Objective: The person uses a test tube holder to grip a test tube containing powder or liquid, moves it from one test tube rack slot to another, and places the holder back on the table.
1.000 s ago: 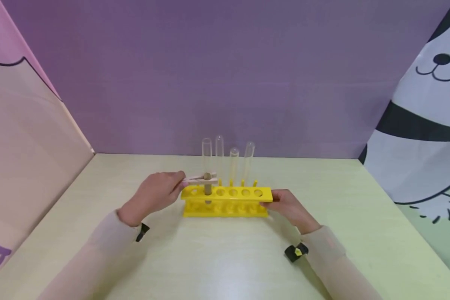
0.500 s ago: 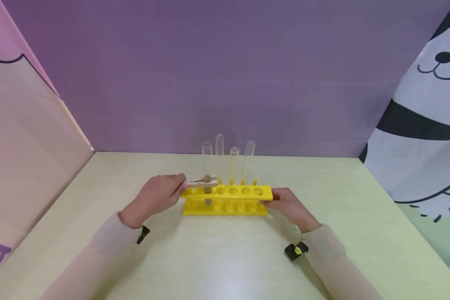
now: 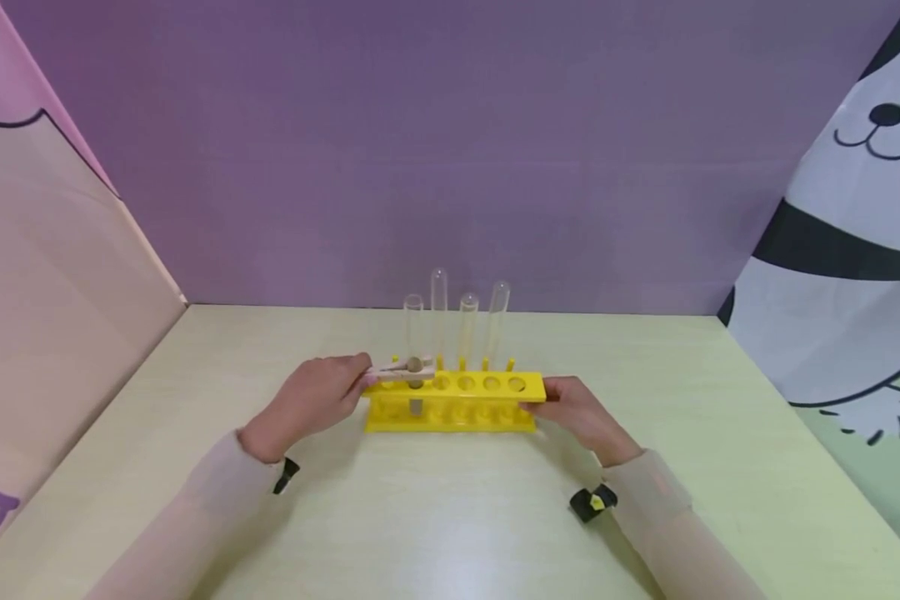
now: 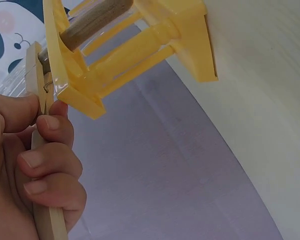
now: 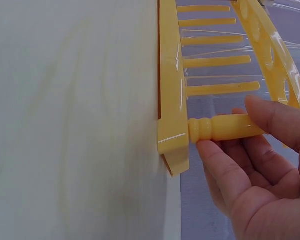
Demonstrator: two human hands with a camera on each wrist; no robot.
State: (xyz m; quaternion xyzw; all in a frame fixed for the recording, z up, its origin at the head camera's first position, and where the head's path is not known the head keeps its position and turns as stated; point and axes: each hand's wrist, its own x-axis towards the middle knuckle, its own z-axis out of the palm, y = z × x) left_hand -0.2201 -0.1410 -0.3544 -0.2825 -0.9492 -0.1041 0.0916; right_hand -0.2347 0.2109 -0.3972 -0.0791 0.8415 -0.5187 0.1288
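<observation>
My left hand [image 3: 309, 406] grips a wooden test tube holder [image 3: 399, 372], its fingers [image 4: 52, 160] curled round the handle in the left wrist view. The holder's jaws clamp a glass test tube [image 3: 413, 317] with brown contents [image 4: 97, 22] in its lower part. That tube passes through a hole near the left end of the yellow test tube rack [image 3: 450, 392], its bottom down between the two tiers. The holder sits close over the rack's top. At the rack's right end, my right hand [image 3: 579, 415] holds the end post [image 5: 230, 127] between thumb and fingers.
Several clear test tubes stand upside down on pegs at the back of the rack, among them a tall tube [image 3: 439, 312] and a tilted one [image 3: 498, 312]. The pale tabletop [image 3: 450, 508] ends at a purple backdrop [image 3: 450, 167], with printed panels at both sides.
My left hand has moved down a little, lowering the holder and the brown-filled test tube deeper into the rack. The right hand and the rack stay in place.
</observation>
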